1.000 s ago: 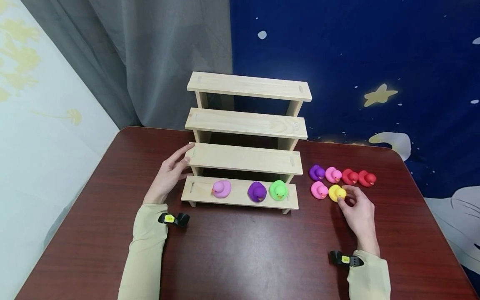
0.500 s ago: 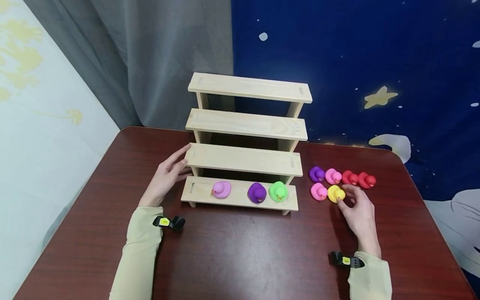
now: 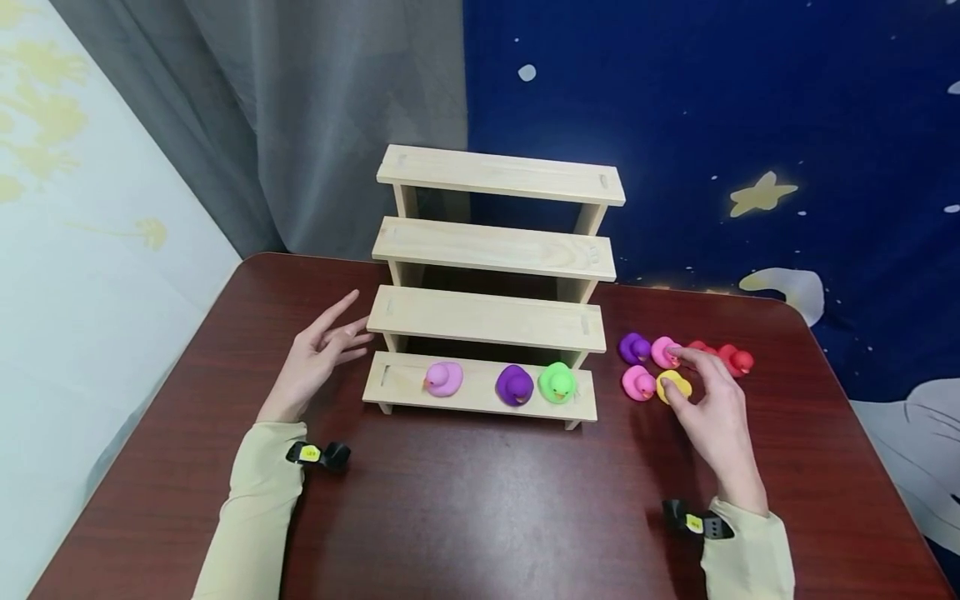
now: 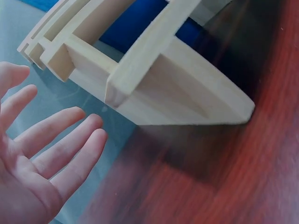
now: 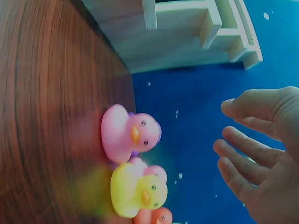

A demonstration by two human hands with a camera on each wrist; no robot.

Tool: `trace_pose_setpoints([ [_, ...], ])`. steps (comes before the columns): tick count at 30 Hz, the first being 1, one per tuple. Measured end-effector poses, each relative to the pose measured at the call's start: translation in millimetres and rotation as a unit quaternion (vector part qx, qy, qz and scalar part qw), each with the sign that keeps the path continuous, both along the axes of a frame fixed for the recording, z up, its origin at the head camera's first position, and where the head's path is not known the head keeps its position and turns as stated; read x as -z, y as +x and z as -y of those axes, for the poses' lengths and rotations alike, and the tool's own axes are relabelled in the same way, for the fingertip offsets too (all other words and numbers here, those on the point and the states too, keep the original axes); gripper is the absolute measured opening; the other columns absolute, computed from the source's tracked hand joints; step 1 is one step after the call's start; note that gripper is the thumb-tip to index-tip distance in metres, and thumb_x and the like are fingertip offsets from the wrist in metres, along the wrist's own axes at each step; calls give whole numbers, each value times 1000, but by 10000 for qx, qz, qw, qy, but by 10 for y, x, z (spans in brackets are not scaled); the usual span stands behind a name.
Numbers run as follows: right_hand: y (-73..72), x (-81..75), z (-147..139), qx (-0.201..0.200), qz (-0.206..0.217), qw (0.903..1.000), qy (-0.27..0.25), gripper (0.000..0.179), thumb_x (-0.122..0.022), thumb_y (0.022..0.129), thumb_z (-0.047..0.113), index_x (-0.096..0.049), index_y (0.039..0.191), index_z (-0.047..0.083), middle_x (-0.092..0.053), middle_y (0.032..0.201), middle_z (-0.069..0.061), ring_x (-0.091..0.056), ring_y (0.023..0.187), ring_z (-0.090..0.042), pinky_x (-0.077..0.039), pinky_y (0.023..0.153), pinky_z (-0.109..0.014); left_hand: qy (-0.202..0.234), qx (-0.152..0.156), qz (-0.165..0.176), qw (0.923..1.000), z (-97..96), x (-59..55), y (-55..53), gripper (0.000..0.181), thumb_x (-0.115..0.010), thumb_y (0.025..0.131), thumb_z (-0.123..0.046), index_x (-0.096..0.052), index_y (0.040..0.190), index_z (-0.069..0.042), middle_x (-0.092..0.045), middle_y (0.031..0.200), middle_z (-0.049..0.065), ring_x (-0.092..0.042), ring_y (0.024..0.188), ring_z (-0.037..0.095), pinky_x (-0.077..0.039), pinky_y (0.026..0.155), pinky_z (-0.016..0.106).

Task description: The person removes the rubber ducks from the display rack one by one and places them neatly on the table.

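My left hand (image 3: 311, 367) is beside the left end of a four-step wooden shelf (image 3: 487, 317), fingers spread and apart from the wood. In the left wrist view, that hand's fingers (image 4: 65, 144) hold nothing. Over the yellow rubber duck (image 3: 675, 387) hovers my right hand (image 3: 716, 412), thumb and fingers parted. The right wrist view shows a gap between the right hand (image 5: 266, 158) and the yellow duck (image 5: 135, 191). A pink duck (image 3: 638, 382) sits left of the yellow one. Behind them stand a purple duck (image 3: 634, 348), another pink duck (image 3: 664, 352) and red ducks (image 3: 737, 360), one partly hidden by the fingers.
On the bottom step sit a lilac duck (image 3: 443, 379), a purple duck (image 3: 515, 386) and a green duck (image 3: 557, 383). The shelf stands on a dark red-brown table (image 3: 480, 500). Grey (image 3: 352, 108) and blue curtains (image 3: 637, 125) hang behind it.
My left hand has left the shelf's end and moved left towards me. My right hand has come off the yellow duck with its fingers parted; the duck stays on the table.
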State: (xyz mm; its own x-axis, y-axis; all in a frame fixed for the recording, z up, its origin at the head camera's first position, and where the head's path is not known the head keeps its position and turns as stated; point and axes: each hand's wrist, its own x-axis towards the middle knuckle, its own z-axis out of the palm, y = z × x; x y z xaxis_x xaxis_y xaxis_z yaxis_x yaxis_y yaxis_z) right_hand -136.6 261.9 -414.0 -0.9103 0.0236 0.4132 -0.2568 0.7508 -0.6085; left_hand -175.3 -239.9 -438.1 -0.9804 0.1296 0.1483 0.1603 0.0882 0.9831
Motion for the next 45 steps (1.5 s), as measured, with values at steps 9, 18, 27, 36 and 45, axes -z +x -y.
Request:
trace_pose_setpoints([
  [9, -46, -37, 175, -663, -459, 9966, -147, 40, -75, 74, -12, -67, 112, -2, -61, 113, -16, -57, 99, -28, -36, 88, -9, -97, 253, 61, 9996, 145, 100, 88, 49, -50, 101, -7, -42, 148, -17, -49, 132, 31, -62, 110, 27, -52, 84, 32],
  [18, -60, -59, 339, -1236, -767, 9890, -252, 37, -75, 75, -11, -69, 110, 1, -63, 102, -11, -54, 93, -19, -38, 86, -13, -262, 537, 217, 9980, 242, 167, 172, 52, -49, 101, -4, -37, 150, -13, -45, 134, 34, -60, 112, 31, -52, 85, 33],
  [27, -57, -65, 488, -1949, -484, 9791, -312, 39, -75, 76, -10, -67, 112, 2, -67, 105, -8, -62, 91, -23, -46, 85, -19, -13, 881, 140, 9960, 296, 226, 287, 49, -49, 100, 1, -37, 147, -1, -49, 130, 35, -61, 110, 32, -52, 84, 37],
  [36, -54, -22, 667, -2386, -319, 9704, -196, 35, -75, 79, -5, -67, 112, 2, -67, 104, -9, -63, 88, -23, -46, 83, -24, 275, 1251, 317, 9913, 144, 249, 370, 46, -50, 99, 1, -38, 143, 8, -48, 135, 29, -60, 114, 22, -51, 86, 37],
  [45, -72, 61, 793, -2509, -172, 9675, -256, 35, -78, 79, 1, -67, 113, 3, -66, 105, -4, -63, 86, -16, -51, 70, -35, 4, 1236, 598, 9905, -15, 255, 377, 48, -60, 95, -2, -47, 141, 1, -44, 144, 14, -61, 106, 21, -51, 85, 38],
])
